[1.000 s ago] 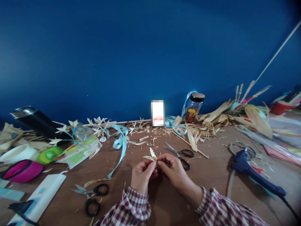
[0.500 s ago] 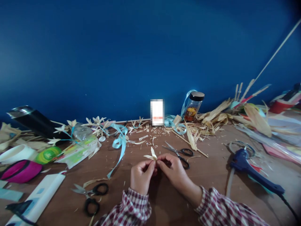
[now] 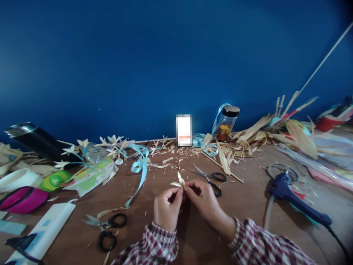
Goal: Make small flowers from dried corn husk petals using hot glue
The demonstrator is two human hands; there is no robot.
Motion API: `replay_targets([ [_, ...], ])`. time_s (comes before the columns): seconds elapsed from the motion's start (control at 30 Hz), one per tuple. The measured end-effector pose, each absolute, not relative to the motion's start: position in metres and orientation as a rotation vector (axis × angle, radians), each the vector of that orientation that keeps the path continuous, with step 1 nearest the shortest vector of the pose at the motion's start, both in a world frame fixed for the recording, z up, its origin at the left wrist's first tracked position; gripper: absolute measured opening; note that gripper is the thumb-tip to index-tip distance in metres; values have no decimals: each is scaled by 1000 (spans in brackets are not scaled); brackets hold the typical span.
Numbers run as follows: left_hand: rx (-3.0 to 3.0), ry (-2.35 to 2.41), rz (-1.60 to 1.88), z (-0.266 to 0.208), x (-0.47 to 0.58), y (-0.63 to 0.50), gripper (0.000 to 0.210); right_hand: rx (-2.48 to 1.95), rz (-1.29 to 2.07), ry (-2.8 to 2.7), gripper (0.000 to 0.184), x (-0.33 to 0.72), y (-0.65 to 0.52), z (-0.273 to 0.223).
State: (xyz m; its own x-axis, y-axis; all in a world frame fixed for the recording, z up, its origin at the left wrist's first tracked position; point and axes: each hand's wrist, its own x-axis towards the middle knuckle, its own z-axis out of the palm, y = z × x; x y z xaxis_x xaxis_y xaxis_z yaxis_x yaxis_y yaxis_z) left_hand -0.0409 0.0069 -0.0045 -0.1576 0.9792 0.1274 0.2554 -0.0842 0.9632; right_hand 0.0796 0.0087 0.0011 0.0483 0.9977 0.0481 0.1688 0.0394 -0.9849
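Observation:
Between my fingertips is a small cream flower of dried corn husk, its pointed petals sticking up and to the left. My left hand pinches its base from the left, thumb and forefinger closed on it. From the other side my right hand pinches the same base, and the two thumbs nearly meet. My fingers hide the lower end of the flower. Just beyond my right hand lie black-handled scissors. A second pair of scissors lies to the left of my left sleeve.
A blue glue gun with a cord lies at right. Light-blue ribbon, finished husk flowers, a lidded jar and loose husks line the back. A white power strip and black bottle are at left.
My hands stay pinched at the flower's base, with only a slight shift of the fingers and petals. The whole view has moved a little.

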Motion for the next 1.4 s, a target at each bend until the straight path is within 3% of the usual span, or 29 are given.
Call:
replay_targets([
  [0.47, 1403, 1494, 1415, -3, -36, 4, 6, -1366, 974, -1323, 15, 79, 6, -5],
  [0.93, 1216, 1410, 1244, -14, -42, 10, 21, -1377, 964, -1368, 13, 79, 5, 1],
  [1.4, 1481, 1648, 1299, -15, -40, 11, 16, -1398, 929, -1408, 14, 74, 2, -1],
])
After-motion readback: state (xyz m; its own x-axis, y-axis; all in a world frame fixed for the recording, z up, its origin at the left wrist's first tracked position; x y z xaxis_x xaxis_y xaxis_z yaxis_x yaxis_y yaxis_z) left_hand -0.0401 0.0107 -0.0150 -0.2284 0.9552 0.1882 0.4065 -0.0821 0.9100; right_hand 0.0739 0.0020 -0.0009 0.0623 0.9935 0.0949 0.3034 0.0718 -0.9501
